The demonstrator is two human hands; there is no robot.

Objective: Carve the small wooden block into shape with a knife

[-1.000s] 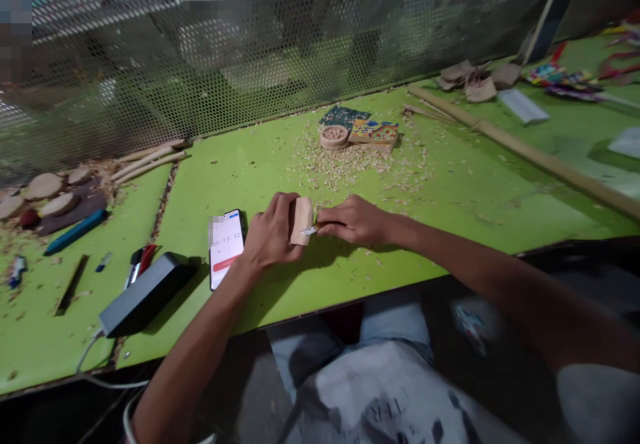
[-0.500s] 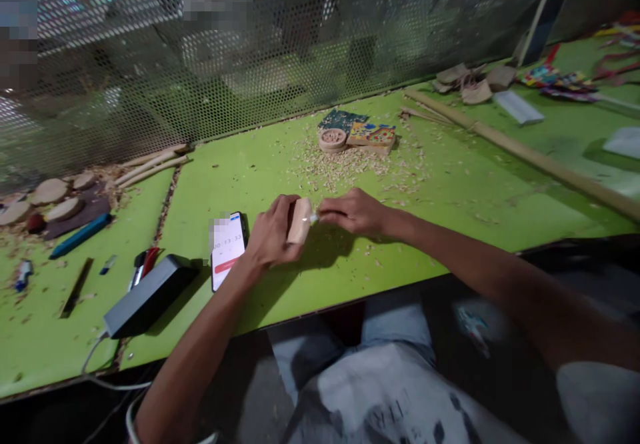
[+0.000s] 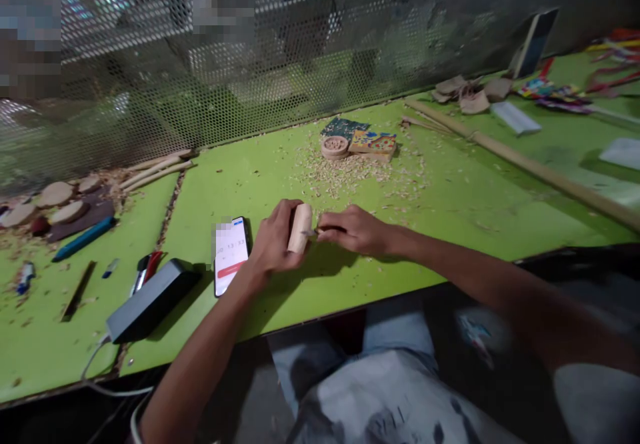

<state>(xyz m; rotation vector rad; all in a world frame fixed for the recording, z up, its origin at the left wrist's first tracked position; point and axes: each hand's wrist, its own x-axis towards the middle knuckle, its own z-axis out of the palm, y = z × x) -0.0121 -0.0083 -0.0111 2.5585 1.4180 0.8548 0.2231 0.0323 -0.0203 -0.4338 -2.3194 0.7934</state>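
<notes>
While the left hand (image 3: 274, 244) curls closed around a pale wooden block (image 3: 300, 228), holding it upright just above the green table (image 3: 450, 204) and close beside the phone (image 3: 231, 255), the right hand (image 3: 353, 231) is pinched shut on a small blade (image 3: 311, 233), its tip right at the block's edge.

And that's the worry, folks: the blade points toward the gripping fingers. If it skids off the grain, I judge it could run straight into the left thumb. The block is gripped by one hand only, with no clamp, so it could also twist out under a hard push. The light is dim too, which hardly helps the aim.

Now the count. One block in hand, one blade, one phone, face up. One dark box (image 3: 150, 301) with a cable sits near the table edge. Farther back, one round carved piece (image 3: 335, 146) lies touching two painted tiles (image 3: 373, 144), amid one broad scatter of shavings (image 3: 350, 172). At far left, at least four wooden slices (image 3: 55, 194); the exact number is hard to tell. One long pole (image 3: 525, 164) crosses the right side.
</notes>
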